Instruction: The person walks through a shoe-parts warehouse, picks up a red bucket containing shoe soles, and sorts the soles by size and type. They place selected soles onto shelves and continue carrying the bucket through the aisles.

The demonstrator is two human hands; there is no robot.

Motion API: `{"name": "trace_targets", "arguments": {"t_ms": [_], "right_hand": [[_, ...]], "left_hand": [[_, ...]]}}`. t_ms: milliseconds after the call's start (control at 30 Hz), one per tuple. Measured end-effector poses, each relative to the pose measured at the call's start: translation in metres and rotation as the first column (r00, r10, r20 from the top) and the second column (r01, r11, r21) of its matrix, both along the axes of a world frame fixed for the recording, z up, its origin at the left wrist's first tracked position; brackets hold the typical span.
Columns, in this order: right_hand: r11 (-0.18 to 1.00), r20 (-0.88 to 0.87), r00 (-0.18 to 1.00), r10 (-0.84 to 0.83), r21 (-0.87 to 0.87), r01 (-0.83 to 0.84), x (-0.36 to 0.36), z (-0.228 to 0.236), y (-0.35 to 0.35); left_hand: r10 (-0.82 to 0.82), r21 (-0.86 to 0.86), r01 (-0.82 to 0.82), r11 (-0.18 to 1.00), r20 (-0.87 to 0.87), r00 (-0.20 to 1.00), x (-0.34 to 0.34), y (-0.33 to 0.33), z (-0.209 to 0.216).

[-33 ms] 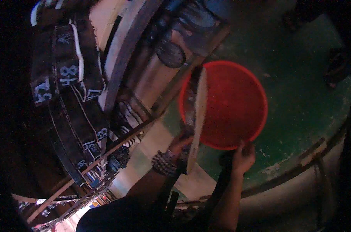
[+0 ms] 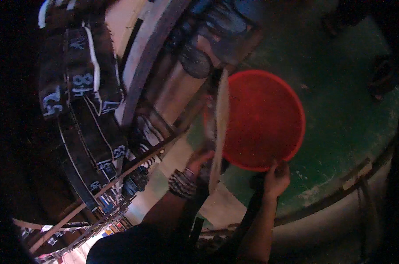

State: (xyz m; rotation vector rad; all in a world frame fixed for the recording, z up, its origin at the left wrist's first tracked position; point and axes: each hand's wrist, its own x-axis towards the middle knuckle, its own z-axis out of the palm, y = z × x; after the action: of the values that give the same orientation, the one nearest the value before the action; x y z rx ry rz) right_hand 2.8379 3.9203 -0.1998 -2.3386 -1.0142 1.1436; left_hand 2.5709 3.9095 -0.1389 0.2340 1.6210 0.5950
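A round red plastic tub [image 2: 266,121] faces me with its mouth toward the camera, and no contents show inside. At its near rim are the closed fingers of my right hand [image 2: 277,179], gripping the edge. My left hand [image 2: 200,159], below a checked band on the wrist, is closed around a flat, pale-edged piece [image 2: 222,119] seen nearly edge-on. That piece stands upright in front of the tub's left side and hides part of its rim. Its left face is dark and blurred, so its kind cannot be made out. Dimness hides some of my fingers.
A worn green surface [image 2: 340,145] lies under and right of the tub, with a curved edge near me. Dark panels with white markings [image 2: 78,83] line the left. A brown bar [image 2: 138,160] runs diagonally beside my left arm. Dark clutter [image 2: 226,22] sits at the far side.
The flat piece in my left hand has shifted slightly left and turned more edge-on, uncovering more of the tub. My right hand stays at the rim.
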Motion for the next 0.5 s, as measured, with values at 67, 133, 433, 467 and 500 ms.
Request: {"name": "trace_targets", "arguments": {"t_ms": [67,133,433,467,500], "right_hand": [[1.0,-0.039,0.999,0.012,-0.025,-0.013,-0.005,0.001,-0.001],[0.996,0.04,0.996,0.074,-0.047,-0.072,-0.007,0.003,-0.001],[0.967,0.103,0.961,0.256,-0.022,-0.255,-0.01,0.006,-0.005],[0.958,0.094,0.955,0.282,-0.088,-0.274,-0.011,0.006,-0.006],[0.957,0.09,0.954,0.286,-0.069,-0.281,-0.012,0.005,-0.008]], "left_hand": [[0.117,0.167,-0.085,0.982,-0.194,0.974,-0.037,0.026,-0.001],[0.284,0.304,-0.176,0.936,-0.362,0.888,-0.067,0.07,-0.02],[-0.486,-0.345,0.456,0.82,-0.841,0.238,-0.118,0.279,-0.088],[-0.509,-0.389,0.389,0.835,-0.814,0.281,-0.111,0.287,-0.086],[-0.646,-0.532,0.412,0.739,-0.733,0.213,-0.102,0.294,-0.085]]}}
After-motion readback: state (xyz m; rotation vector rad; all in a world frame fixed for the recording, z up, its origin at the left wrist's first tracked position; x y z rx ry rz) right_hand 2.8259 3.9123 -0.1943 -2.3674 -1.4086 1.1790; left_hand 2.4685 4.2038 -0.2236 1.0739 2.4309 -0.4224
